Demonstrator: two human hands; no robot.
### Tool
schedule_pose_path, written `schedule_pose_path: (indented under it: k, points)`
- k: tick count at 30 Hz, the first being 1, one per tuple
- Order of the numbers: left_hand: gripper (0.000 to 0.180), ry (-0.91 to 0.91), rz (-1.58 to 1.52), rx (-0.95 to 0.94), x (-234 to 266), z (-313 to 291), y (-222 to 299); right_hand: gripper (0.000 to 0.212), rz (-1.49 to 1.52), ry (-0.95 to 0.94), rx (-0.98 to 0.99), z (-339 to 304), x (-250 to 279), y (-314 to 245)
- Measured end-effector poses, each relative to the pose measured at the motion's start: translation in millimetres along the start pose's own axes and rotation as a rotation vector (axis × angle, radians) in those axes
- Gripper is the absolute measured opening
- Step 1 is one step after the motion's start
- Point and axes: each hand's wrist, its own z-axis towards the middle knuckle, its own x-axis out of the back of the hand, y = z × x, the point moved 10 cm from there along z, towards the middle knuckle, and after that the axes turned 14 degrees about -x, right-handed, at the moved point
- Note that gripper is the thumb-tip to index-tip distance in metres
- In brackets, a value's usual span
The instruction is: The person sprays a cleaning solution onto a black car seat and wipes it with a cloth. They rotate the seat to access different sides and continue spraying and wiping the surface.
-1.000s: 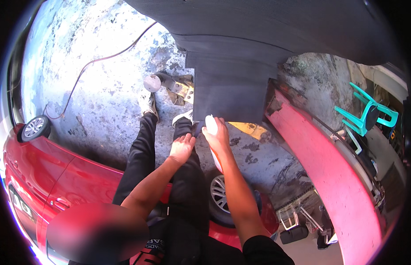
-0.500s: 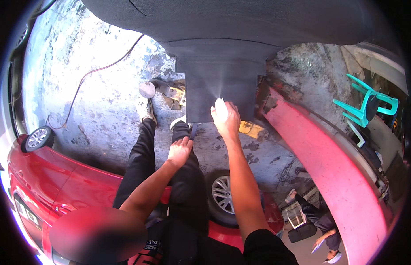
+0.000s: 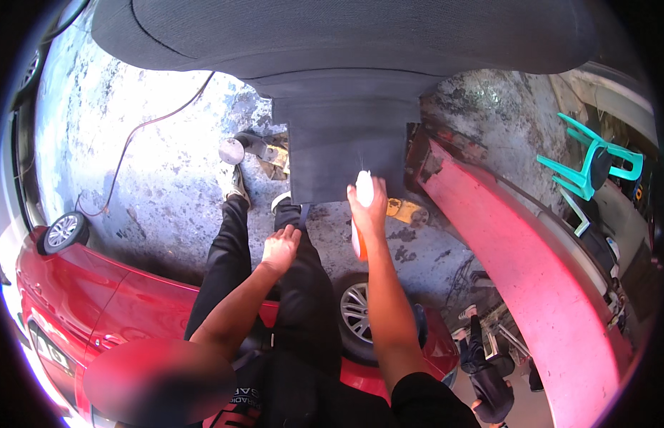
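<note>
My right hand (image 3: pixel 367 212) grips a spray bottle (image 3: pixel 365 187) with a white head and an orange lower part. It hangs over the near part of a flat dark fabric flap (image 3: pixel 346 153), nozzle pointing away from me, with a thin trace of spray ahead of it. The flap joins a large dark grey padded seat piece (image 3: pixel 346 43) across the far side. My left hand (image 3: pixel 280 248) is closed above my leg, beside a narrow dark strap (image 3: pixel 304 214) at the flap's near left corner. What its curled fingers hold, if anything, is hidden.
A red car (image 3: pixel 132 289) lies behind me at lower left. To the right runs a long pinkish-red beam (image 3: pixel 499 246), with a turquoise plastic chair (image 3: pixel 592 160) beyond. A hose (image 3: pixel 135 128) crosses the worn floor. Another person (image 3: pixel 489 385) is at lower right.
My right hand and the bottle have shifted slightly nearer and right, and the bottle's orange part now shows. The wide spray fan has thinned. The person at lower right has changed posture.
</note>
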Motion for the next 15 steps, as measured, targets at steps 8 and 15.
schedule_pose_path:
  k: [8,15]
  points:
    - [0.008,-0.019,0.002,-0.001,5,7,0,0.028,0.031,0.218,0.092,48,45,-40]
    - [0.010,-0.047,0.007,0.007,8,10,-1,0.026,0.022,0.157,-0.017,40,43,-13]
